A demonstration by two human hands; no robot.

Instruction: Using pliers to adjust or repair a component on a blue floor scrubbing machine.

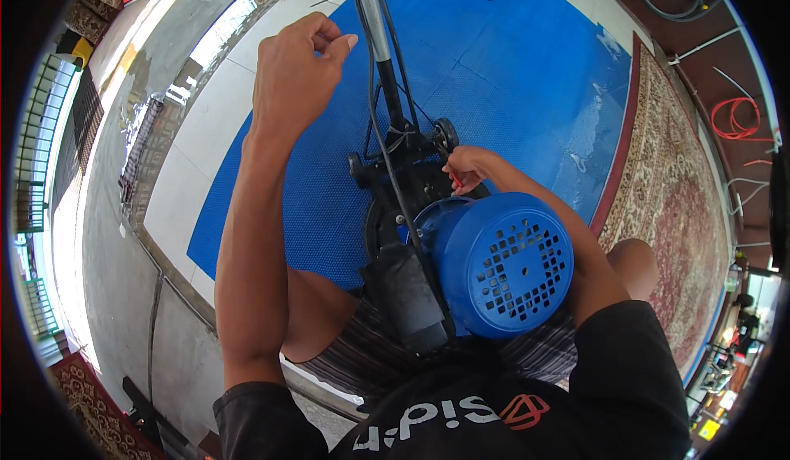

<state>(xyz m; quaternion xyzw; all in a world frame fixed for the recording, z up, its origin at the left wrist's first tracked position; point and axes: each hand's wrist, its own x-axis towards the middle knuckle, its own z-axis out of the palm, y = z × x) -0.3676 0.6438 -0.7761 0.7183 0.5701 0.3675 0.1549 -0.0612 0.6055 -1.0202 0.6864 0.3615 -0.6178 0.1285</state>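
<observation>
Edging blue mat (510, 65) under machine (457, 254): tiles (185, 172)

blue motor (508, 272), blue mat (510, 81), patterned red-bordered rug (671, 213)

Head cam, wide FOV, downward

Strong daylight enters from the left, burning out strips of the grey concrete floor (185, 328) beyond the left edge of the blue textured mat (494, 73). Pale glare patches lie near the mat's right edge. The perforated round blue motor cover (524, 267) looks sharp; fisheye distortion curves straight lines toward a black rim.
</observation>
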